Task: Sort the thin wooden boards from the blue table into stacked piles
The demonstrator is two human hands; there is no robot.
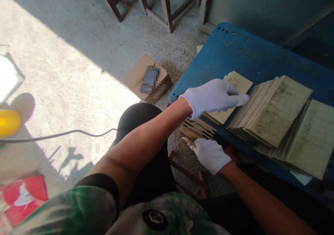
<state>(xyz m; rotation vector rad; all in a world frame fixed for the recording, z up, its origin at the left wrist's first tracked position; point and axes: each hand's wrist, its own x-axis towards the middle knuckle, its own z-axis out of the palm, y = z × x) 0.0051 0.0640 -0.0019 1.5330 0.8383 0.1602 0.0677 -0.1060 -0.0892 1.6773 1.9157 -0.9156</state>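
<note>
My left hand (212,97), in a white glove, reaches across the near corner of the blue table (208,57). It is open, its fingers stretched toward a thick leaning stack of pale rectangular boards (276,106). Under and beside it lies a smaller stack of similar boards (241,83), partly covered by the hand. My right hand (211,154), also gloved, is closed on a thin tan strip with a pointed end (188,142); the rest of the strip is hidden. Just above that hand are several narrow slotted strips (199,128) at the table's edge.
Another stack of boards (310,137) leans at the right of the table. On the concrete floor stands a cardboard box (135,75) with a blurred item on top. A dark cable (65,134) crosses the floor at left. Wooden stool legs (165,9) stand at the back.
</note>
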